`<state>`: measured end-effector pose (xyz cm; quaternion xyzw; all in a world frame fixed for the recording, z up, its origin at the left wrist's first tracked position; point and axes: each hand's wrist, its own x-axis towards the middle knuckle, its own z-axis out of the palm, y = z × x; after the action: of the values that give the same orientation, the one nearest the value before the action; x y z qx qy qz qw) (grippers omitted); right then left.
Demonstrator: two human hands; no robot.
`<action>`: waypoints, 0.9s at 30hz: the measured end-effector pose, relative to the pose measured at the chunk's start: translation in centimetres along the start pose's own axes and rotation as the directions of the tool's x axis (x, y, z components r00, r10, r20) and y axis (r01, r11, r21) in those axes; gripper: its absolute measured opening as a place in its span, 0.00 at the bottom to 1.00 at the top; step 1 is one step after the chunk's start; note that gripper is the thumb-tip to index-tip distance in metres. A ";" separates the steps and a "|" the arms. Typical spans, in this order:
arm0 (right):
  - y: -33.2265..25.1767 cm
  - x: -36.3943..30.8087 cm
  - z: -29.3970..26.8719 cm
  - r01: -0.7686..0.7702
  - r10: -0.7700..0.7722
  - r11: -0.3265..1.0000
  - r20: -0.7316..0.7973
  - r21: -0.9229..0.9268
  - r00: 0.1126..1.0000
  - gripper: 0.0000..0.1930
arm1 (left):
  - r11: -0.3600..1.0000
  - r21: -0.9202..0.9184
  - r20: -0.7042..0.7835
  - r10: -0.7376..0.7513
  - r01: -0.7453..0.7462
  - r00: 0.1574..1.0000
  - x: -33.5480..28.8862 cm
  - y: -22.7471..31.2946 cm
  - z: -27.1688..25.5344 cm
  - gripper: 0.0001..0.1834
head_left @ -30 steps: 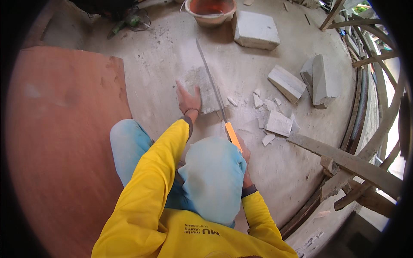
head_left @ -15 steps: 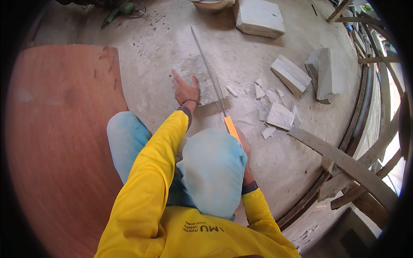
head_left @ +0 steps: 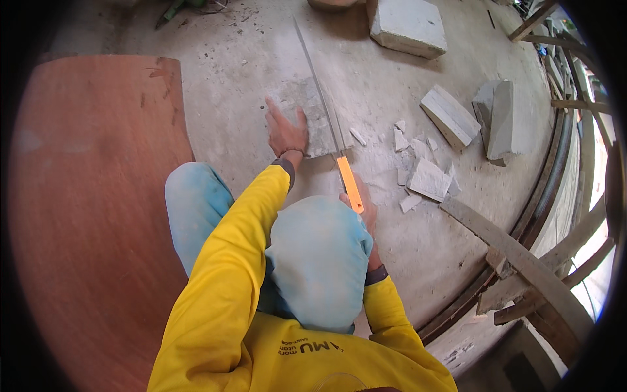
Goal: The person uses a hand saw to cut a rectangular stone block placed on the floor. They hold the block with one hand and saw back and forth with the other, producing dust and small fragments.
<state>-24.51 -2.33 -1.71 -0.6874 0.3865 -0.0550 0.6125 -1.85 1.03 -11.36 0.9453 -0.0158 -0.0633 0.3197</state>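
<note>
A grey concrete block (head_left: pixel 316 119) lies on the floor before me, pale with dust. My left hand (head_left: pixel 288 132) rests on its left part, thumb and fingers spread apart. A long, narrow handsaw (head_left: pixel 316 80) lies along the block's right side, its toothed blade pointing away from me. Its orange handle (head_left: pixel 349 185) is toward me, in the grip of my right hand (head_left: pixel 367 208), which is partly hidden behind the handle and my knee. Whether the blade sits in a cut or on the surface, I cannot tell.
Broken pale chunks (head_left: pixel 428 179) lie right of the saw. Beyond them are a cut block (head_left: pixel 450 116), other block pieces (head_left: pixel 508 121) and a larger block (head_left: pixel 407 27). A reddish board (head_left: pixel 98 196) covers the left. Wooden planks (head_left: pixel 522 251) jut in at the right.
The saw has slid away from me along the block, its handle now closer to the block's near edge. My right hand has moved forward with it. My left hand stays on the block.
</note>
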 end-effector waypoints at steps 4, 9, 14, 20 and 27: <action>1.0 -1.0 -0.1 0.059 -0.062 0.996 -0.032 -0.069 0.998 0.27 | 1.000 0.007 -0.008 0.009 -0.009 1.000 0.1 -0.1 0.2 0.48; -3.7 3.9 1.7 0.122 -0.132 0.984 -0.064 -0.131 0.989 0.26 | 1.000 -0.005 0.032 0.002 -0.002 0.999 0.0 0.0 -0.1 0.48; -2.7 4.6 1.7 0.194 -0.210 0.970 -0.095 -0.148 0.973 0.25 | 0.999 -0.001 0.046 -0.039 0.039 0.998 0.0 0.1 -0.1 0.49; 0.5 1.5 0.2 0.221 -0.244 0.953 -0.087 -0.208 0.966 0.24 | 0.999 -0.024 0.012 0.024 -0.023 1.000 0.4 -0.5 0.3 0.49; -3.2 10.2 2.6 0.344 -0.366 0.925 -0.137 -0.165 0.920 0.23 | 1.000 -0.011 0.041 -0.006 0.007 0.999 0.3 -0.2 0.0 0.50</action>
<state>-14.53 -6.52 -3.58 -0.7798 0.3075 -0.1952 0.5092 -1.52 1.20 -11.55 0.9421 -0.0189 -0.0836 0.3242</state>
